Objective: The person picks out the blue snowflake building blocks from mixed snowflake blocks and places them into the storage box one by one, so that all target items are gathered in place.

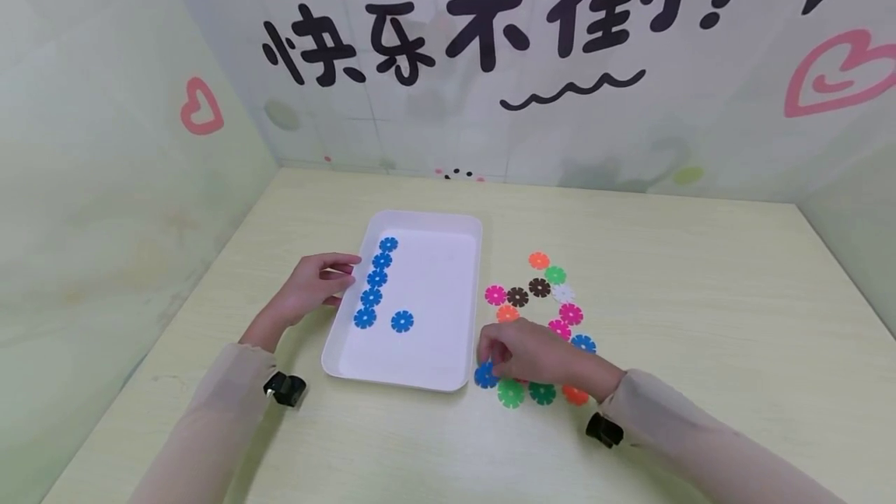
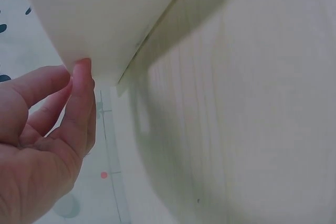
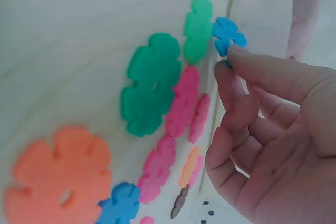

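On my feed, my right hand pinches a blue flower-shaped plastic disc and my left hand grips a white rectangular tray.

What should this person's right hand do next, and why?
I'd probably have the right hand carry the pinched blue disc over the rim of the white tray and lay it near the lone disc. It is pinched just outside the tray, and all six discs inside are blue: five lined up, one apart.
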`<state>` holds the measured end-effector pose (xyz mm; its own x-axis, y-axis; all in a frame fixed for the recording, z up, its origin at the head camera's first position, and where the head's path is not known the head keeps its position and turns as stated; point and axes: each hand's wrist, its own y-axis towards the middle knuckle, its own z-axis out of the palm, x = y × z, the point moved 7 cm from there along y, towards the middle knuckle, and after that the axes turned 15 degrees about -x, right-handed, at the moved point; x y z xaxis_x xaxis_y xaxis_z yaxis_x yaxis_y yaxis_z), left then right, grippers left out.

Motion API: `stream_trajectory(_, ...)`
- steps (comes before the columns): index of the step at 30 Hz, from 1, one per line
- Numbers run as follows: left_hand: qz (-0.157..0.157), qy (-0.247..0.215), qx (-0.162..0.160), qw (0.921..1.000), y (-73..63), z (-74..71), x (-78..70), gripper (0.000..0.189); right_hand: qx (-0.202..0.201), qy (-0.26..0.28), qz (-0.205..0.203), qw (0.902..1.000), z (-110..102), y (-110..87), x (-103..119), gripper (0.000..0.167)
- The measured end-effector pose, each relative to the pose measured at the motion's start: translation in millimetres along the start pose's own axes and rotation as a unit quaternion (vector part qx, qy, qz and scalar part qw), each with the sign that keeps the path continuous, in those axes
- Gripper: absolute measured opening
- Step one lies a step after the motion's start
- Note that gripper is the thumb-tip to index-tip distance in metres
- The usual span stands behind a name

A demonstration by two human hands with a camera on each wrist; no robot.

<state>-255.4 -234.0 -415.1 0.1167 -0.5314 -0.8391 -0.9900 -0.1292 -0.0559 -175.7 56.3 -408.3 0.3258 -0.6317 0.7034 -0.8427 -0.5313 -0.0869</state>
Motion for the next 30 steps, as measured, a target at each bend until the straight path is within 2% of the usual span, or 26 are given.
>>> stream_trajectory(6, -0.018, 0.000, 0.001, 0.9998, -4.3, -0.2, 3.3, 0.038, -0.007, 0.029, -0.046, 0.9985, -10.5, -6.3, 12.7, 0.013)
stream_trajectory(10, -0.013, -0.006, 0.005, 0.9999, -5.0, 0.2, 0.9, 0.038, -0.045, 0.021, -0.066, 0.9966, -24.7, -5.5, 26.3, 0.012)
stream_trajectory(13, -0.010, -0.003, 0.003, 0.9999, -3.8, -0.6, -0.4, 0.038, -0.073, 0.013, -0.071, 0.9947, -35.5, 4.7, 40.6, 0.012)
stream_trajectory(17, -0.015, 0.004, -0.001, 0.9999, -2.3, -1.6, 0.6, 0.038, -0.078, 0.000, -0.065, 0.9949, -42.2, 32.5, 62.7, 0.011)
stream_trajectory(22, -0.016, 0.002, 0.005, 0.9999, -2.5, -1.5, 0.0, 0.038, -0.079, -0.069, -0.066, 0.9923, -38.0, 78.3, 85.0, 0.010)
stream_trajectory(30, -0.009, -0.010, 0.018, 0.9998, -5.6, -1.6, -7.5, 0.037, -0.044, -0.095, -0.044, 0.9936, -17.0, 138.2, 96.7, 0.011)
